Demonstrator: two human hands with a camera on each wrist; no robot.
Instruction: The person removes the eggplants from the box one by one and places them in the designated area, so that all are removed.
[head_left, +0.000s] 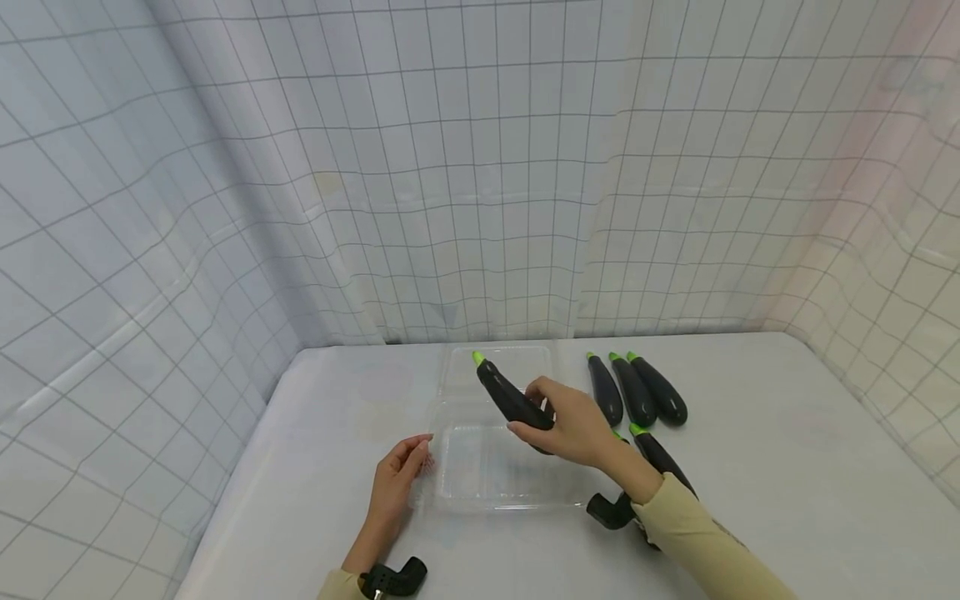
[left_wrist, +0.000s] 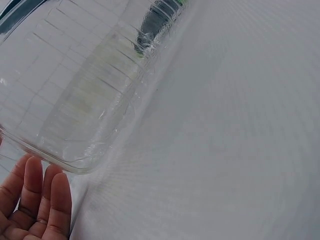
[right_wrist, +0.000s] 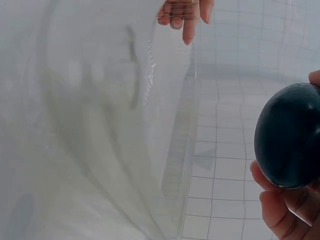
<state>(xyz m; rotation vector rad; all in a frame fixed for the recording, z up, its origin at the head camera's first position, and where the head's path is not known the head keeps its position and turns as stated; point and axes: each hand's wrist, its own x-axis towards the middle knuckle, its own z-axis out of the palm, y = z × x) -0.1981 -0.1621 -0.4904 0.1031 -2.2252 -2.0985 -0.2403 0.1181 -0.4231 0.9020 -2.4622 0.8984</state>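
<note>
A dark eggplant (head_left: 512,394) with a bright green stem is gripped by my right hand (head_left: 567,422) around its thick end. It hangs tilted over an opened clear plastic container (head_left: 480,505), stem pointing away and to the left. The round bottom of the same eggplant (right_wrist: 287,137) shows between the fingers in the right wrist view. At the container's left edge, my left hand (head_left: 397,477) pinches the rim with thumb and fingertips. Several fingers (left_wrist: 60,200) reach that rim from outside in the left wrist view.
Three eggplants (head_left: 636,392) lie side by side at the back right of the white table (head_left: 780,467). Another eggplant (head_left: 660,458) lies nearer, partly behind my right forearm, with a further green stem beside it. The container's lid (head_left: 457,367) lies folded back toward the grid-patterned curtain (head_left: 480,208).
</note>
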